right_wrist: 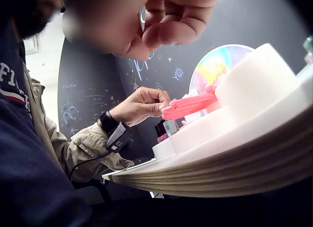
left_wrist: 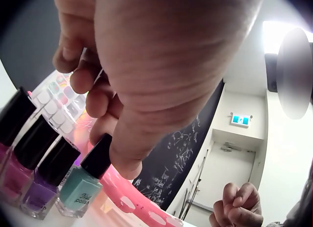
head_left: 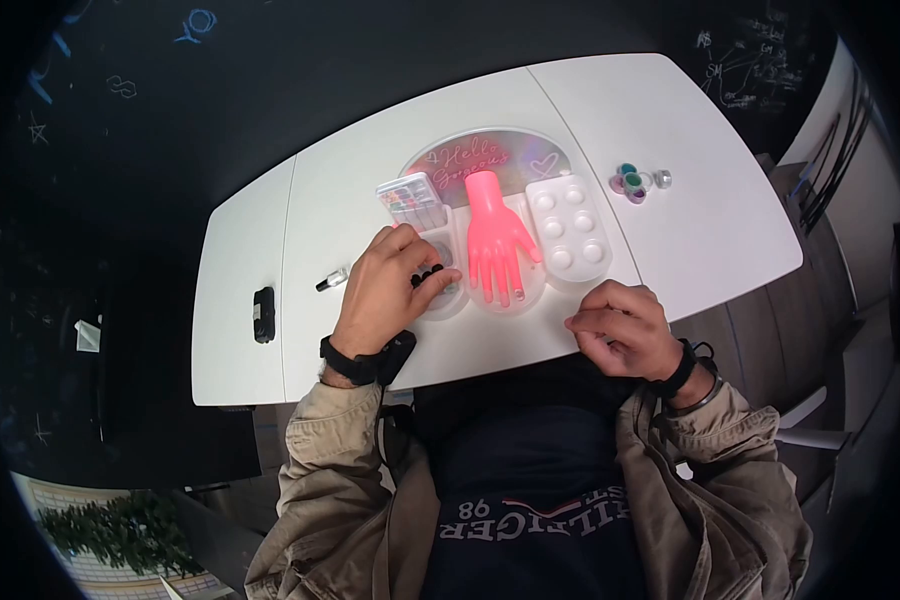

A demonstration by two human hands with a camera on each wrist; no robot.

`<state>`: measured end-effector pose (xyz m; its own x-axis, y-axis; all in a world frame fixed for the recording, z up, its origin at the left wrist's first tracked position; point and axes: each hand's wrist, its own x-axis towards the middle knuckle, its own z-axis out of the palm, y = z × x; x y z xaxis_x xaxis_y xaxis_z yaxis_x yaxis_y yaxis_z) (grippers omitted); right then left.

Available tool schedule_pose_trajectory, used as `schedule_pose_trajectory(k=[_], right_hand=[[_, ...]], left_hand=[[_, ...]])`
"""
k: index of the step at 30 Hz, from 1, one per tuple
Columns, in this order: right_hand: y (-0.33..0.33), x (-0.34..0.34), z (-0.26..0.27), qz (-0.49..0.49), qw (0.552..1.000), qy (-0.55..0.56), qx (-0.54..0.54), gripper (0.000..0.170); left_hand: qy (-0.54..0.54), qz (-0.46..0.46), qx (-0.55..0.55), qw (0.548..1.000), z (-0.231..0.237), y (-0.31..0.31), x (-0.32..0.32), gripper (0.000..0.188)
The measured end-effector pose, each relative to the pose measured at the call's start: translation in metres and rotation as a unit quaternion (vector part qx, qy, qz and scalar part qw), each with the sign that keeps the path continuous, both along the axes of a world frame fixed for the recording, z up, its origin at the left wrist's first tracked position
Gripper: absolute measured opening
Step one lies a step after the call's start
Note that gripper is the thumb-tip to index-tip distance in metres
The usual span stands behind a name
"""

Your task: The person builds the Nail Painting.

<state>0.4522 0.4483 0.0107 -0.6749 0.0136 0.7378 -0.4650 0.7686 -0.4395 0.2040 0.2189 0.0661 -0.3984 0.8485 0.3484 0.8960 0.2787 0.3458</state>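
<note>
My left hand (head_left: pixel 382 285) pinches the black cap of a teal nail polish bottle (left_wrist: pixel 79 192) between thumb and fingers. Beside that bottle, purple (left_wrist: pixel 39 193) and pink (left_wrist: pixel 18 177) polish bottles with black caps stand in a row in the left compartment of a white stand (head_left: pixel 582 264). A glossy pink model hand (head_left: pixel 495 235) lies in the middle of this stand, its fingers toward me; one fingertip bears a silvery nail. My right hand (head_left: pixel 622 328) hovers by the table's front edge, fingers loosely curled, with nothing visible in it.
Behind the model hand rises an oval "Hello Gorgeous" panel (head_left: pixel 515 150). A clear case of nail pieces (head_left: pixel 410 200) leans at left. Further left are a small black-capped bottle (head_left: pixel 335 278) and a black object (head_left: pixel 263 316). Small jars (head_left: pixel 633 185) sit at right on the table (head_left: pixel 660 110).
</note>
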Motion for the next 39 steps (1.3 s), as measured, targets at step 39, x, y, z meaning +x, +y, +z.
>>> schedule_pose_trajectory(k=[39], right_hand=[[-0.001,-0.001,0.000,-0.002,1.000,-0.001,0.004,0.024]], left_hand=[[-0.164,0.269,-0.065,0.947,-0.067,-0.137,-0.141,0.032]])
